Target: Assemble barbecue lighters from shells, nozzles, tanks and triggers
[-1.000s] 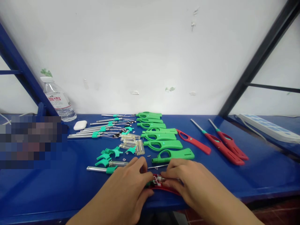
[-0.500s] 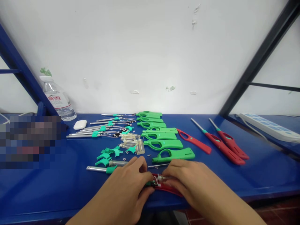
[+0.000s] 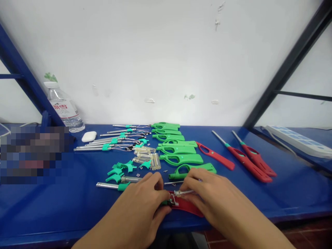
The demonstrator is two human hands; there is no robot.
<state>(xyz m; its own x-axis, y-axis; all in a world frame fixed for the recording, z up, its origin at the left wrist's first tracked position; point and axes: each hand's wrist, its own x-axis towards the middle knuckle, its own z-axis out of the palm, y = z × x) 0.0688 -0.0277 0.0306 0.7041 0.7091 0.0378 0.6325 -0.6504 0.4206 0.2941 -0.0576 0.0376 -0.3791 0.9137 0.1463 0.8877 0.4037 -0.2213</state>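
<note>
A red lighter shell (image 3: pixel 188 205) lies at the front of the blue table, with white wires and a small black part at its left end. My left hand (image 3: pixel 145 204) is closed on that end; a metal tube (image 3: pixel 107 185) with a green collar sticks out to its left. Between the thumb and fingers of my right hand (image 3: pixel 207 192) is a clear cylindrical part (image 3: pixel 183 192), just above the shell. Behind my hands are a green shell (image 3: pixel 207 168) and a thin metal rod (image 3: pixel 172 182).
Green shells (image 3: pixel 181 159), clear tanks (image 3: pixel 155 161), green clips (image 3: pixel 116 171) and wired metal tubes (image 3: pixel 95 148) lie farther back. Red lighters (image 3: pixel 249 164) and a power strip (image 3: pixel 298 140) are right; a bottle (image 3: pixel 66 109) and a white case (image 3: pixel 89 136) are left.
My right hand has lifted the clear part slightly up from the red shell. More of the shell shows beneath it. My left hand has stayed in place.
</note>
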